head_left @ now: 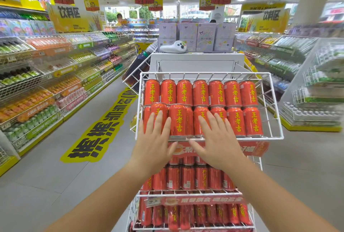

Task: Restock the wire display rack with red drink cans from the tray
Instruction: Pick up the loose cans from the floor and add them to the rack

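Observation:
A white wire display rack point(275, 105) stands in front of me with its top basket full of red drink cans point(235, 121) in two stacked rows. My left hand point(155, 138) lies flat with fingers spread on the front of the lower-row cans at the left. My right hand point(216, 141) lies flat the same way on the cans at the middle. Neither hand grips a can. Two lower shelves point(188, 192) of the rack hold more red cans point(201, 177). No tray shows in view.
Long shelves of bottled drinks point(46, 86) line the aisle on the left, and more wire racks point(314, 90) stand on the right. A white cabinet point(197, 64) with lilac boxes point(197, 36) rises behind the rack. A yellow floor sticker point(96, 131) marks the grey floor.

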The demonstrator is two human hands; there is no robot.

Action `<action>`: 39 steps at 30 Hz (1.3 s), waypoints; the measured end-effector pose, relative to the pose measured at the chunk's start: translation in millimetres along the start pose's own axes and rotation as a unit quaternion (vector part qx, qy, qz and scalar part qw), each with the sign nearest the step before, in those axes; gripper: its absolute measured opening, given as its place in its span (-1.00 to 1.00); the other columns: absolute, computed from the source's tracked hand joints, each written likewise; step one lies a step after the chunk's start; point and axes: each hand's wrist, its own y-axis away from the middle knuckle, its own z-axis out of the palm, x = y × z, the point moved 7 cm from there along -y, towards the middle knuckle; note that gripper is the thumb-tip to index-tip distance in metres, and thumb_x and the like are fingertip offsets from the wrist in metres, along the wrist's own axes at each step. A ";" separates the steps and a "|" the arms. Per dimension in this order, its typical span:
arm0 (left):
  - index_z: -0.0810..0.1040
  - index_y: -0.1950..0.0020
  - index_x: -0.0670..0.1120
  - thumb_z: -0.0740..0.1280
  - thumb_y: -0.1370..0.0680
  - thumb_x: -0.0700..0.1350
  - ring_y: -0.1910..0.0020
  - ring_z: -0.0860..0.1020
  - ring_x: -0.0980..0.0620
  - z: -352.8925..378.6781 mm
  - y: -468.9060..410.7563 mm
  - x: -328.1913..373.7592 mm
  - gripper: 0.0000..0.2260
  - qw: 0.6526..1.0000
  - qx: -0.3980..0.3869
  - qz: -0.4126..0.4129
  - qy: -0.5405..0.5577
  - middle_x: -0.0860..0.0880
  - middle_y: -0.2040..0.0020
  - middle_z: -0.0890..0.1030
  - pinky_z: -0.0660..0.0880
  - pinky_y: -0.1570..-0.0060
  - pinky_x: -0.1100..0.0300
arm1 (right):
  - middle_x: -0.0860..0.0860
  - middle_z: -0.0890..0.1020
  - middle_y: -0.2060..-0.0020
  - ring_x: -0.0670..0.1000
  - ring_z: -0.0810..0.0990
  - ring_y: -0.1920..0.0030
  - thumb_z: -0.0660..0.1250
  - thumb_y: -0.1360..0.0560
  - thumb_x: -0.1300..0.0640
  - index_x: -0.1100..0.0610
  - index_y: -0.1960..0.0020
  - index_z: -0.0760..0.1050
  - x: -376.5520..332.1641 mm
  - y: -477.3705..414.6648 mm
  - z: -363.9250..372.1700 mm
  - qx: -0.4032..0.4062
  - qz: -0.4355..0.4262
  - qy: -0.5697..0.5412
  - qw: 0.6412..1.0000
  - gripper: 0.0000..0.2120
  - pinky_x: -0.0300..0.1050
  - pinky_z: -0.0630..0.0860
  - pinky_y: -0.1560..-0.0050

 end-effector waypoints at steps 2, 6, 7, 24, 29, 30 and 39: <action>0.30 -0.56 -0.14 0.13 -0.57 0.27 -0.55 0.24 -0.28 3.4 8.9 23.9 -0.32 1.000 -0.005 0.022 0.003 -0.24 -0.57 0.27 0.21 -0.43 -0.37 | 0.10 -0.04 -0.64 0.15 -0.10 -0.63 -0.13 -0.51 -0.43 0.01 -0.64 -0.06 13.7 18.2 2.5 -0.004 0.000 0.004 1.000 -0.17 0.22 -0.07 -0.59; 0.26 -0.58 -0.14 0.11 -0.58 0.25 -0.56 0.20 -0.27 19.3 22.5 77.1 -0.32 0.998 -0.033 0.044 0.016 -0.23 -0.59 0.23 0.23 -0.41 -0.38 | 0.11 -0.06 -0.64 0.16 -0.12 -0.63 -0.09 -0.53 -0.41 0.00 -0.65 -0.08 50.7 56.9 7.3 -0.010 0.007 -0.002 1.000 -0.18 0.21 -0.10 -0.59; 0.25 -0.58 -0.14 0.10 -0.59 0.25 -0.57 0.20 -0.27 24.6 25.6 93.0 -0.32 0.998 -0.041 0.051 0.016 -0.23 -0.59 0.22 0.23 -0.42 -0.38 | 0.12 -0.04 -0.64 0.17 -0.10 -0.63 -0.08 -0.53 -0.40 0.01 -0.65 -0.06 62.0 67.3 9.9 -0.016 0.008 -0.002 1.000 -0.18 0.21 -0.08 -0.59; 0.29 -0.56 -0.17 0.11 -0.56 0.24 -0.53 0.26 -0.29 212.3 138.9 339.2 -0.31 0.964 -0.241 0.087 0.066 -0.26 -0.57 0.27 0.23 -0.42 -0.35 | 0.26 0.29 -0.53 0.29 0.28 -0.52 0.15 -0.45 -0.31 0.17 -0.56 0.28 259.7 266.2 197.2 -0.158 0.055 -0.037 0.985 -0.19 0.27 0.30 -0.47; 0.30 -0.56 -0.18 0.07 -0.56 0.22 -0.51 0.31 -0.28 312.6 210.9 367.0 -0.32 0.942 -0.309 0.114 0.061 -0.25 -0.55 0.30 0.28 -0.41 -0.33 | 0.26 0.34 -0.50 0.31 0.33 -0.49 0.17 -0.45 -0.28 0.17 -0.54 0.28 270.9 336.5 323.3 -0.213 0.086 -0.081 0.970 -0.21 0.27 0.34 -0.44; 0.31 -0.55 -0.18 0.06 -0.56 0.22 -0.51 0.32 -0.28 335.6 226.6 371.5 -0.32 0.936 -0.326 0.121 0.058 -0.25 -0.55 0.31 0.29 -0.40 -0.33 | 0.26 0.33 -0.51 0.32 0.31 -0.50 0.18 -0.46 -0.27 0.17 -0.55 0.26 272.1 353.2 350.5 -0.227 0.091 -0.087 0.966 -0.21 0.28 0.33 -0.44; 0.29 -0.54 -0.20 0.03 -0.54 0.23 -0.49 0.33 -0.31 555.4 368.7 391.1 -0.30 0.893 -0.422 0.153 0.048 -0.30 -0.51 0.34 0.27 -0.42 -0.33 | 0.28 0.37 -0.48 0.35 0.37 -0.44 0.10 -0.48 -0.25 0.16 -0.51 0.31 262.5 489.8 593.6 -0.347 0.149 -0.097 0.921 -0.27 0.25 0.36 -0.41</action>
